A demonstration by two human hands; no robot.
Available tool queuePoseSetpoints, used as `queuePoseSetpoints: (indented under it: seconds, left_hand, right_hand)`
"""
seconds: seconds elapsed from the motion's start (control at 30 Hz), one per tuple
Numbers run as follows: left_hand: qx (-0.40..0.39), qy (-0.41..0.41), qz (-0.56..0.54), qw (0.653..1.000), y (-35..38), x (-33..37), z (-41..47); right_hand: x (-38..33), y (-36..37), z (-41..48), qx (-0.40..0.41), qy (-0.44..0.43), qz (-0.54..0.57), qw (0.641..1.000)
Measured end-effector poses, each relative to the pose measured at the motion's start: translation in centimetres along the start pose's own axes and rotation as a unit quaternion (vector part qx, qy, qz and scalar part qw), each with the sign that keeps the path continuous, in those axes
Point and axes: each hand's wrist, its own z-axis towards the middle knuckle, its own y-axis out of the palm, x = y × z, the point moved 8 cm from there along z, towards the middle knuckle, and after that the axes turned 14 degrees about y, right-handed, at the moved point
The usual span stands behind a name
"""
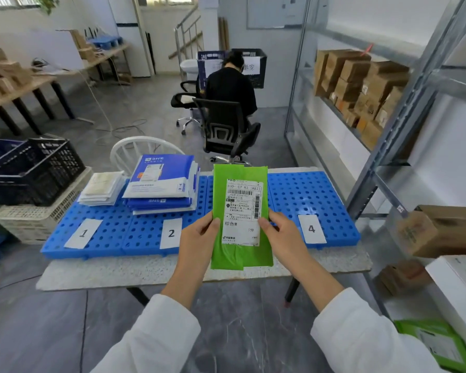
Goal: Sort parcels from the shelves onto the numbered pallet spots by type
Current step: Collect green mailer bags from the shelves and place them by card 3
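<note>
a black crate [30,170] sits far left, beside the blue pallet [105,232]. a paper card "1" [83,233] lies at the pallet's front with a low stack of white mailers [102,188] behind it. card "2" [171,233] fronts a taller stack of blue-and-white mailers [163,184], print too blurred to read. the left hand [197,238] pinches the left edge of the green parcel [240,211], thumb in front. the parcel is held upright in the air between cards 2 and 4. it is a flat bright-green bag whose white label reads "830- c7 83 [a83]", barcodes, then "棕色m". the right hand [283,235] pinches its right edge. card "4" [311,229] lies right, before shelved brown cartons [361,90].
</note>
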Motion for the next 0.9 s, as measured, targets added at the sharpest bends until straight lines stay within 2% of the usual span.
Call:
queuePoseSetpoints:
  seconds: [0.33,0.57,0.77,0.9]
  left_hand:
    - [-0.047,-0.044,-0.030,0.997,0.6,-6.0,13.3]
    - [-0.090,-0.032,-0.033,0.995,0.7,-6.9,22.0]
    - [-0.125,-0.035,-0.017,0.991,3.0,-10.0,26.6]
    - [-0.114,-0.054,-0.016,0.992,4.8,-11.9,29.0]
  right_hand:
    - [-3.9,2.4,11.9,0.021,0.025,-0.011,0.999]
    - [-6.5,3.8,19.5,0.049,0.032,-0.022,0.998]
    - [-5.7,3.5,25.0,0.052,0.050,-0.013,0.997]
    - [-4.6,2.5,28.8,0.054,0.072,-0.017,0.996]
